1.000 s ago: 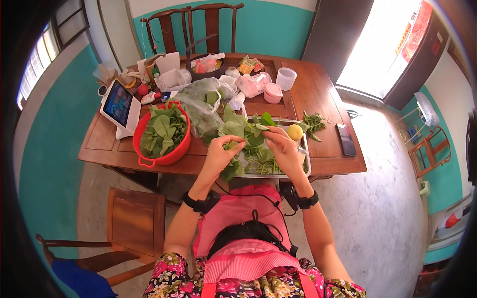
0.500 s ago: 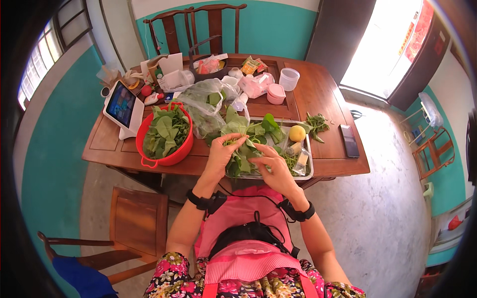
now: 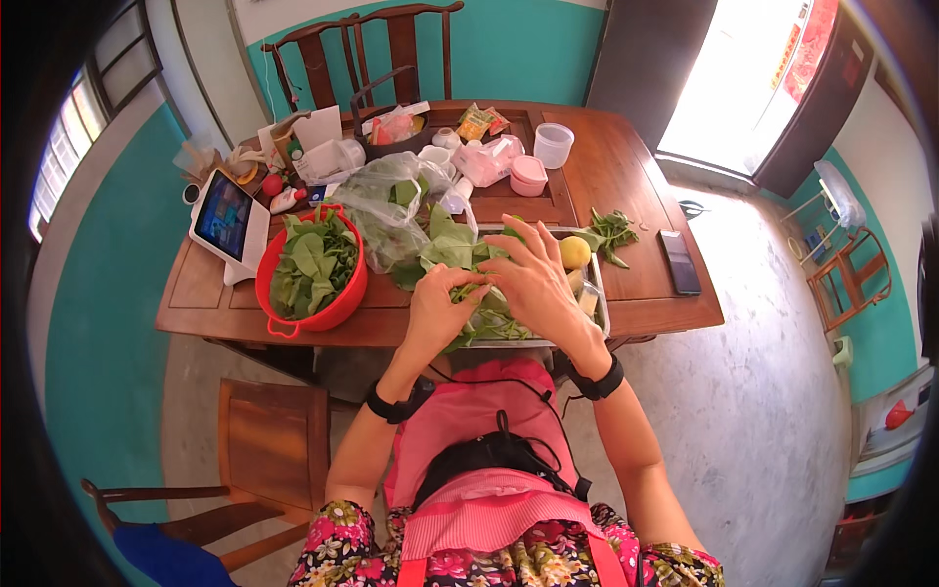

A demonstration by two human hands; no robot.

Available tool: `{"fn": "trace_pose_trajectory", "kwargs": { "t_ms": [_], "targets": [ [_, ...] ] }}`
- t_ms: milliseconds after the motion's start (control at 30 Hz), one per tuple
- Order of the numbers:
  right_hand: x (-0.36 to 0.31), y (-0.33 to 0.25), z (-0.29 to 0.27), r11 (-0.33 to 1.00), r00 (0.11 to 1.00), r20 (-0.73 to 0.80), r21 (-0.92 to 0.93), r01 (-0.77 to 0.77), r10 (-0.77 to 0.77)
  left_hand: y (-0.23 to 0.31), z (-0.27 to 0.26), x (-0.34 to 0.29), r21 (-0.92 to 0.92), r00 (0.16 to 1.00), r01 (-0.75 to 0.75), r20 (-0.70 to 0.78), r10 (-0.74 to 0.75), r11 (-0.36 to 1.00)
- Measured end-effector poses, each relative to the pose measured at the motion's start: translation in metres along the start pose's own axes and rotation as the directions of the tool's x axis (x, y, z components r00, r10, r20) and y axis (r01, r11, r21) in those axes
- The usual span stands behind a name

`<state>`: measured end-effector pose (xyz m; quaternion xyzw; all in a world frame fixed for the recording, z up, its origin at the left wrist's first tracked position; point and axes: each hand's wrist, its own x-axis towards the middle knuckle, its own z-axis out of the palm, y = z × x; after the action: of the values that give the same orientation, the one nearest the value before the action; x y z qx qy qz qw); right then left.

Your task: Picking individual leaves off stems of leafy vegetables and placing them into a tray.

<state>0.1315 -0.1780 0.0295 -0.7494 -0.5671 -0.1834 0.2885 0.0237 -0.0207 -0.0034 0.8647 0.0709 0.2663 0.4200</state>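
My left hand point(image 3: 442, 308) is closed, its thumb and fingers pinching a stem of leafy greens. Right beside it, my right hand point(image 3: 540, 291) has its thumb and forefinger together at the same stem, the other fingers fanned out. The pinched spot is small and partly covered by the fingers. Under and behind both hands, broad green leaves point(image 3: 451, 238) lie over a metal tray point(image 3: 603, 318). A yellow round fruit point(image 3: 575, 253) rests in the tray beyond my right hand. To the left, a red plastic basket point(image 3: 350, 293) is filled with picked leaves point(image 3: 311, 262).
Behind the greens lies a clear plastic bag point(image 3: 377, 201). A tablet on a white stand point(image 3: 223, 215) is at the left, and a phone point(image 3: 680, 262) at the right. Farther back are a pink lidded cup point(image 3: 528, 176), a clear tub point(image 3: 554, 145) and a dark handled basket point(image 3: 391, 147).
The upright leaf between my hands is lower or hidden now. My right hand has turned and risen, its fingers fanning out over the tray. The whole view has shifted slightly.
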Motion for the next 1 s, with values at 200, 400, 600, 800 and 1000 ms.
{"fn": "trace_pose_trajectory", "kwargs": {
  "t_ms": [200,400,600,800,1000],
  "targets": [
    [-0.006,0.008,0.002,0.99,0.992,-0.129,0.142,0.009,0.01,-0.008,-0.001,-0.001,-0.023,1.0,-0.019,0.002,0.02,1.0],
    [-0.013,0.003,0.003,0.996,0.955,-0.295,0.083,0.013,0.012,-0.008,-0.005,0.0,-0.228,0.991,0.126,0.075,-0.112,0.965],
    [-0.026,-0.004,0.017,1.0,0.897,-0.441,0.012,-0.022,0.025,0.006,-0.007,0.001,-0.497,0.941,0.337,0.208,-0.267,0.8],
    [-0.031,-0.022,0.033,0.956,0.86,-0.431,0.22,-0.194,0.273,0.002,0.001,-0.002,-0.594,0.922,0.374,0.156,-0.354,0.712],
    [-0.035,-0.025,0.044,0.764,0.752,-0.327,0.544,-0.346,0.573,0.004,0.014,-0.006,-0.401,0.967,0.218,-0.034,-0.252,0.89]
  ]
}}
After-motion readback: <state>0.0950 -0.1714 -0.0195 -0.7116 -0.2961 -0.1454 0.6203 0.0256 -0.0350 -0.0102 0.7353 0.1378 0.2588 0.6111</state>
